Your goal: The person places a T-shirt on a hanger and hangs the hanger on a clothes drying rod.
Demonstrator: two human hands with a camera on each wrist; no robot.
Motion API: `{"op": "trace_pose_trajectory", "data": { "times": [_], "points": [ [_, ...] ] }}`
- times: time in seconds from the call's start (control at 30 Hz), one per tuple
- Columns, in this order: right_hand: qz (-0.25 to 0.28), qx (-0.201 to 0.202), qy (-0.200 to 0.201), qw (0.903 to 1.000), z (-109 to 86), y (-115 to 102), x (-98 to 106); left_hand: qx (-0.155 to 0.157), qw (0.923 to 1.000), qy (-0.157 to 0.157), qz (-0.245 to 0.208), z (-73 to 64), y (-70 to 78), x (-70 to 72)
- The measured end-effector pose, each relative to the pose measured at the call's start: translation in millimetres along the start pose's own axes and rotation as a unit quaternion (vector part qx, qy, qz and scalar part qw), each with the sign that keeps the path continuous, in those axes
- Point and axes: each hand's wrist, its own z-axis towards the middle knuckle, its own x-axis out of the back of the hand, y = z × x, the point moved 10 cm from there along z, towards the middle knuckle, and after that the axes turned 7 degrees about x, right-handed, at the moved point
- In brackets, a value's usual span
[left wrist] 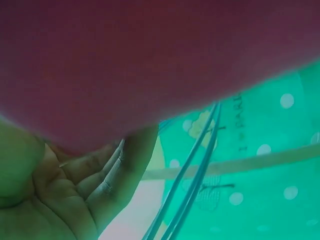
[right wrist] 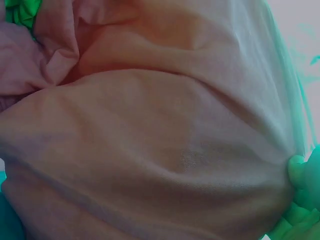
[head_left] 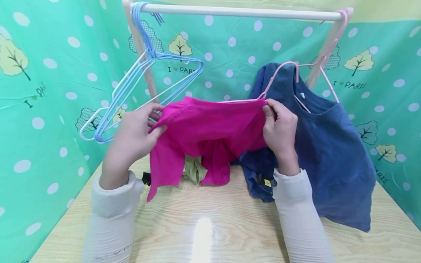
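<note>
A magenta shirt [head_left: 210, 117] is stretched between my two hands above the table. My left hand [head_left: 136, 133] pinches its left edge, thumb in front and fingers behind; in the left wrist view the cloth hides the fingertips. With thumb and fingers, my right hand [head_left: 281, 128] grips the top right edge, close to the hook of a pink hanger [head_left: 272, 78]. The hanger's bar shows along the shirt's top edge, while its lower part is hidden by the cloth. In the right wrist view, the shirt [right wrist: 150, 140] fills most of the frame, creased toward the pinching fingers [right wrist: 300, 172].
Several blue and white hangers [head_left: 148, 54] hang at the left of the white rack [head_left: 236, 10]. A navy garment [head_left: 335, 157] hangs at right on another pink hanger [head_left: 342, 27]. Olive cloth [head_left: 195, 170] and dark blue cloth [head_left: 258, 171] lie on the wooden table [head_left: 230, 230].
</note>
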Motion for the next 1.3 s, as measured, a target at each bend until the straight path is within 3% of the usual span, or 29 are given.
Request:
{"op": "trace_pose_trajectory", "data": {
  "times": [0.07, 0.23, 0.43, 0.53, 0.67, 0.83, 0.97, 1.1, 1.2, 1.3],
  "points": [
    [0.000, -0.003, 0.003, 1.0000, 0.0, 0.7, 1.3, 0.003, 0.9996, 0.026, 0.006, -2.3, -1.1, 7.6],
    [0.004, 0.006, -0.009, 0.9999, 0.3, 0.9, 2.0, -0.021, 0.9949, 0.098, 0.009, -7.8, 3.1, 27.1],
    [0.025, 0.061, -0.059, 0.9961, 0.3, -6.1, -4.4, -0.030, 0.9760, 0.215, -0.007, -16.5, -0.1, 57.1],
    [0.037, 0.091, -0.056, 0.9936, 0.8, -12.1, -4.0, -0.028, 0.9707, 0.238, -0.017, -18.3, -2.3, 64.4],
    [0.044, 0.104, -0.021, 0.9934, 1.9, -19.6, -0.1, -0.018, 0.9793, 0.202, -0.007, -16.0, -4.9, 58.9],
    [0.055, 0.099, 0.000, 0.9935, 0.7, -27.2, -0.9, -0.045, 0.9927, 0.102, 0.046, -9.9, -1.5, 37.7],
    [0.051, 0.097, 0.003, 0.9940, 0.2, -29.2, -2.1, -0.028, 0.9968, 0.044, 0.061, -7.7, -6.7, 26.8],
    [0.027, 0.087, -0.001, 0.9958, -0.5, -26.4, -3.3, -0.036, 0.9977, 0.048, 0.031, -9.7, -2.4, 27.6],
    [0.009, 0.081, -0.010, 0.9966, -1.1, -24.9, -5.4, -0.075, 0.9940, 0.079, 0.004, -11.3, 9.2, 30.5],
    [-0.001, 0.081, -0.021, 0.9965, -1.7, -26.0, -8.2, -0.110, 0.9882, 0.107, 0.006, -11.6, 19.2, 28.2]
  ]
}}
